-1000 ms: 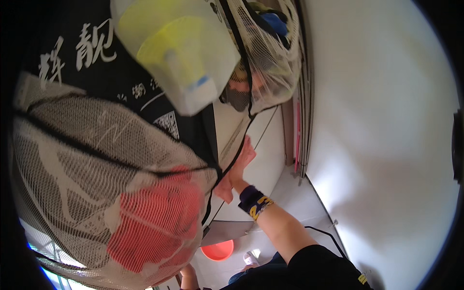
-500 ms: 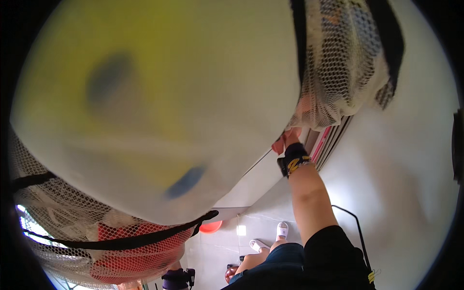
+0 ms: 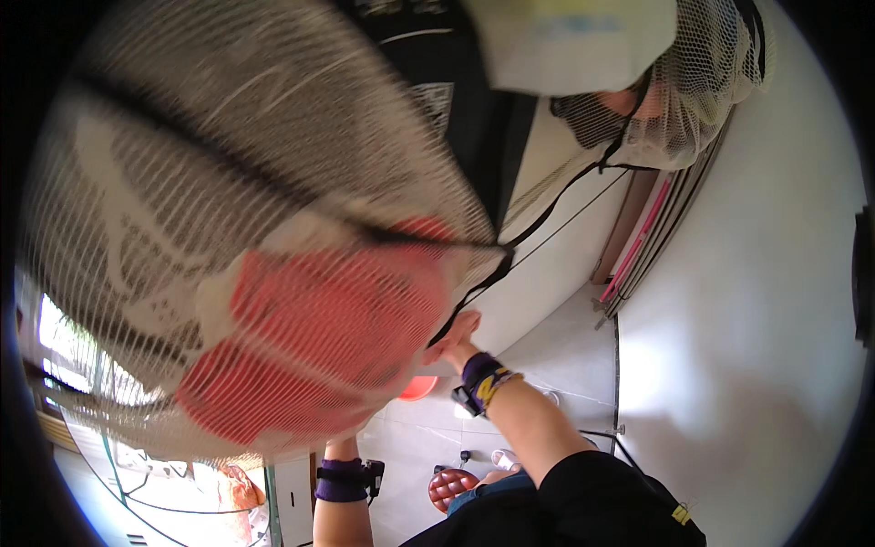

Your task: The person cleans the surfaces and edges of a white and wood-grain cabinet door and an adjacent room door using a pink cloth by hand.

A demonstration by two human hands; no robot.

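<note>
A large mesh bag [image 3: 137, 264] with black trim fills the left and middle of the view. Through its netting show red cloth-like contents [image 3: 337, 310] and some pale material. At the bag's lower right edge, my right hand [image 3: 456, 340] grips the black trim with its fingers closed. My left hand [image 3: 343, 448] reaches up beneath the bag from below; only its wrist end shows, and its fingers are hidden behind the mesh. Above lie a black panel [image 3: 506, 155] and a blurred white piece [image 3: 583, 46] with faint blue and yellow patches.
Another mesh section [image 3: 684, 109] hangs at the upper right beside a white wall [image 3: 747, 337]. Pink and grey strips [image 3: 652, 232] run along that wall. An orange-red basin [image 3: 417, 388] and a brown-red round object [image 3: 451, 490] are on the tiled floor. Bright glass is at lower left.
The white, yellow-patched surface has moved up and mostly out of view. The mesh bag with red contents has swung up toward the middle. My right hand has come down and left; more of my left forearm shows.
</note>
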